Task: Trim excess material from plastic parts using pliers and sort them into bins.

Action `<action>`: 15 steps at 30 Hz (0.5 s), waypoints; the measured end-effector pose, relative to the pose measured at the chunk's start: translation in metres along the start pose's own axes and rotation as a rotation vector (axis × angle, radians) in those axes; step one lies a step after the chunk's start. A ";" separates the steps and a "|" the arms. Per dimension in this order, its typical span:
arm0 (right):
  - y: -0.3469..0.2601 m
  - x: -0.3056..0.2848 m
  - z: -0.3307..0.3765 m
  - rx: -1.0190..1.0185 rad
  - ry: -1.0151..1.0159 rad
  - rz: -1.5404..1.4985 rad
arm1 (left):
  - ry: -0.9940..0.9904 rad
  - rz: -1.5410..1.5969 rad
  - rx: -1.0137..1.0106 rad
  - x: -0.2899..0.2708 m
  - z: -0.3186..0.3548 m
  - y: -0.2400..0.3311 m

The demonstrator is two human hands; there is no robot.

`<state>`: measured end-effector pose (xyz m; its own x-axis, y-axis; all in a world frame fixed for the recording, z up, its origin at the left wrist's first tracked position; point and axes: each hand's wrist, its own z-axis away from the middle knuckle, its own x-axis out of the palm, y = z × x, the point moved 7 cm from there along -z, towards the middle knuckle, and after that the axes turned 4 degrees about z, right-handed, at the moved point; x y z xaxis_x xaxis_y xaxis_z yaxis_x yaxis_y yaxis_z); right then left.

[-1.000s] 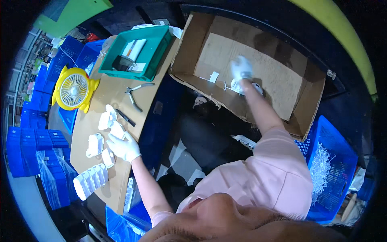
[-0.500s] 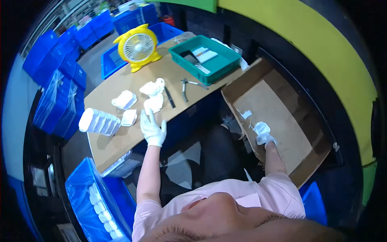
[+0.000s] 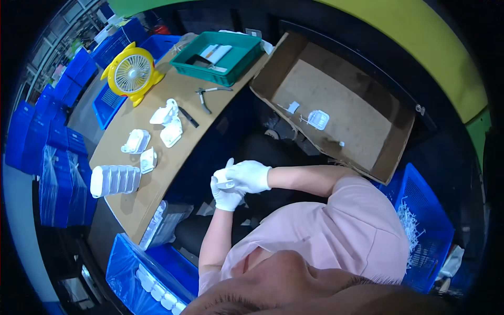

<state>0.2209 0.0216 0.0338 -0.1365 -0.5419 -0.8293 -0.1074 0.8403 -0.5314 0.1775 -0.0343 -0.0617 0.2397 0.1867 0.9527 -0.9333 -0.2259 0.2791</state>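
Both my hands wear white gloves and meet above my lap, just off the table's front edge. A small white plastic part (image 3: 224, 180) sits between them. My left hand (image 3: 229, 200) closes around it from below, and my right hand (image 3: 253, 176) grips it from above and the right. Its far side is covered by fingers. On the table (image 3: 160, 173) are white moulded parts (image 3: 136, 142), a row of nested white parts (image 3: 116, 181), a black pen-like tool (image 3: 188, 117) and grey-handled pliers (image 3: 203, 98). Another white part (image 3: 318, 119) lies in the cardboard box (image 3: 380, 131).
A yellow fan (image 3: 132, 76) and a green tray (image 3: 220, 77) stand at the back of the table. At lower left is a bag-lined blue bin (image 3: 119, 262) with white parts. To my right, a blue basket (image 3: 438, 231) holds thin white scraps. Blue crates (image 3: 56, 184) are stacked far left.
My right hand has come out of the cardboard box and met my left hand, which has drawn back from the table. A white part is now between them. The view has turned right.
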 end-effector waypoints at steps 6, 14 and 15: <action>0.040 -0.041 0.015 0.059 0.336 0.154 | 0.058 0.109 0.032 -0.045 -0.001 0.038; 0.322 -0.090 0.141 1.362 0.440 0.233 | 0.655 0.203 0.255 -0.099 0.028 0.048; 0.353 -0.078 0.173 1.410 0.451 0.268 | 0.663 0.208 0.239 -0.089 0.024 0.042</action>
<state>0.3636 0.3637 -0.1192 -0.3091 -0.1132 -0.9443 0.9424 0.0968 -0.3201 0.1230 -0.0832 -0.1313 -0.2184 0.6395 0.7371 -0.8401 -0.5075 0.1914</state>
